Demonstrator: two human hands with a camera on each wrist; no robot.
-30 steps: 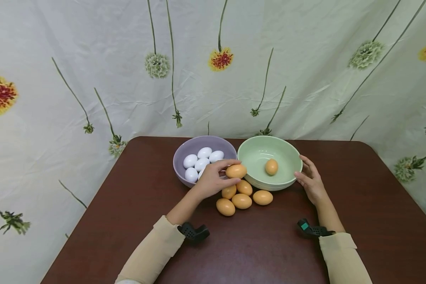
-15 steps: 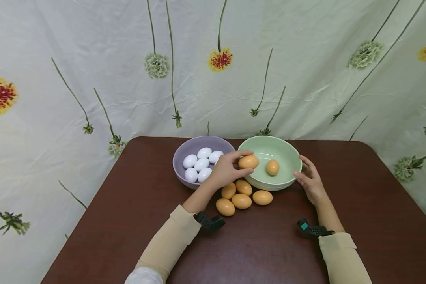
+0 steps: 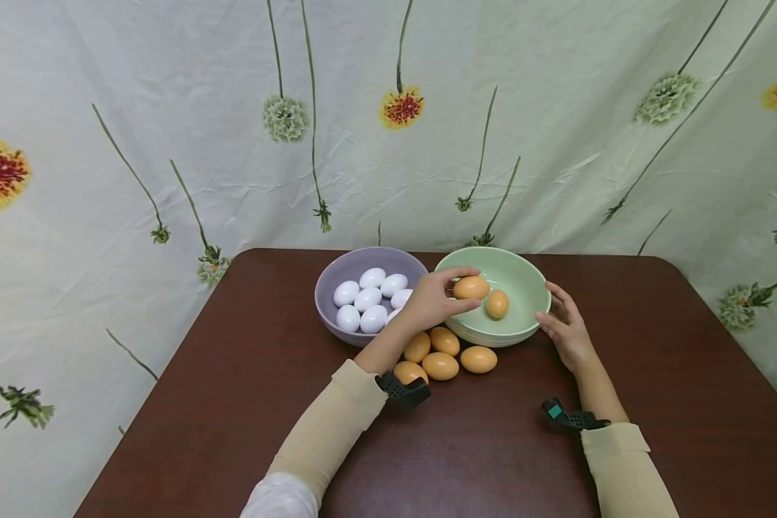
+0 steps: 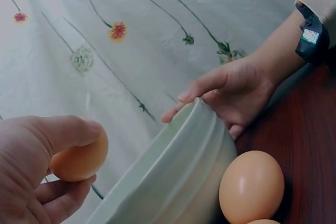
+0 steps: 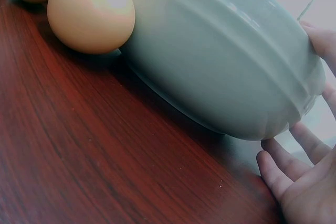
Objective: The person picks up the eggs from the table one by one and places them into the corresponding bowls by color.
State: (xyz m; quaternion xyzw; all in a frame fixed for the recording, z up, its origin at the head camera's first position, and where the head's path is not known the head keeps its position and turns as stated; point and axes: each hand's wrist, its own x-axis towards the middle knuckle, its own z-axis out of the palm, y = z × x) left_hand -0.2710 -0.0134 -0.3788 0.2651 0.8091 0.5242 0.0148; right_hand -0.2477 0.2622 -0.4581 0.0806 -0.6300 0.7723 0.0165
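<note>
My left hand (image 3: 426, 301) pinches a brown egg (image 3: 471, 288) between thumb and fingers, over the inside of the pale green bowl (image 3: 492, 334). Another brown egg (image 3: 497, 304) lies in that bowl, just right of the held one. On the bowl's right side, my right hand (image 3: 571, 338) holds the rim; the left wrist view shows its thumb (image 4: 202, 86) at the edge. Several brown eggs (image 3: 440, 366) lie on the table in front of the two bowls, one partly covered by the left wrist.
A purple bowl (image 3: 324, 311) with several white eggs (image 3: 367, 299) stands left of the green one, partly behind my left hand. Both rest near the far edge of the dark wooden table (image 3: 233, 360). A flowered cloth (image 3: 375, 165) hangs behind.
My left hand has carried the brown egg rightward and slightly away, from in front of the gap between the bowls to over the green bowl. The right hand stays in place.
</note>
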